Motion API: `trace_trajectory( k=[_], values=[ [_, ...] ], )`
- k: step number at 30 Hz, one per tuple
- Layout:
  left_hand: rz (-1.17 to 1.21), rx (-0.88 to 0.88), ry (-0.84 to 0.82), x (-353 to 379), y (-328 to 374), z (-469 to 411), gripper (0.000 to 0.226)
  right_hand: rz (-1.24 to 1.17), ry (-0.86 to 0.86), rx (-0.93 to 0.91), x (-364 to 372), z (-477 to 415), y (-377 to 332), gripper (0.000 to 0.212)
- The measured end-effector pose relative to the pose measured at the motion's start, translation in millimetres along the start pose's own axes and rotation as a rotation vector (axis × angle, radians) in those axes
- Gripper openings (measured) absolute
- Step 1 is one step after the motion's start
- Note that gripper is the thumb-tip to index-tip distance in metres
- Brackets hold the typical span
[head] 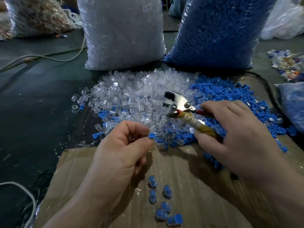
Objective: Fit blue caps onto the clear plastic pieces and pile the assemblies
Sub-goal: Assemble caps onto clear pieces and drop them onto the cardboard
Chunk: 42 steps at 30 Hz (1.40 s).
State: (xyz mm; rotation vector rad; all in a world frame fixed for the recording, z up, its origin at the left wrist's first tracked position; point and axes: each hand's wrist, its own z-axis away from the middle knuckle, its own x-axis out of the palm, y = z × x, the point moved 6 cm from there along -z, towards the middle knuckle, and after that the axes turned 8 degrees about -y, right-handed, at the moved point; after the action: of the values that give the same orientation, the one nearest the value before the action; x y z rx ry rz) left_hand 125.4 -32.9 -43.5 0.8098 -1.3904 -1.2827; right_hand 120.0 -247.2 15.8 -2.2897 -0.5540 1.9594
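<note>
Blue plastic cap (152, 135), pinched in your left hand (121, 148), hangs at the far edge of the brown cardboard sheet (79, 163). Your right hand (238, 137) grips the tape-wrapped metal tool (179, 102) alongside. Capped blue-and-clear assemblies (158, 201) lie on open cardboard nearer you.

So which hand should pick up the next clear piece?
Probably right. The left hand pinches a blue cap. The right hand holds the metal tool by its wrapped handle, but its fingers stretch out beside the pile of clear pieces.
</note>
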Motion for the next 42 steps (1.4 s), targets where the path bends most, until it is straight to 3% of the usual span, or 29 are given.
trace_trajectory(
  k=[3,7,19,37,42],
  values=[
    [0.004,0.063,0.002,2.8,8.3,0.0,0.012,-0.042,-0.087,-0.136,2.6,8.0,-20.5,0.053],
    [0.008,0.118,0.017,3.2,14.1,-0.3,0.013,-0.025,-0.176,-0.165,8.2,12.6,-23.4,0.057],
    [-0.080,0.201,-0.025,1.7,16.0,2.5,0.014,-0.062,-0.158,-0.215,2.8,14.9,-20.6,0.053],
    [-0.192,0.225,-0.024,4.8,22.1,8.2,0.015,-0.017,-0.168,-0.191,1.6,18.4,-29.7,0.050],
    [-0.217,0.206,0.083,-5.7,21.4,5.5,0.014,0.018,-0.140,-0.094,2.4,13.3,-14.3,0.057]
  ],
)
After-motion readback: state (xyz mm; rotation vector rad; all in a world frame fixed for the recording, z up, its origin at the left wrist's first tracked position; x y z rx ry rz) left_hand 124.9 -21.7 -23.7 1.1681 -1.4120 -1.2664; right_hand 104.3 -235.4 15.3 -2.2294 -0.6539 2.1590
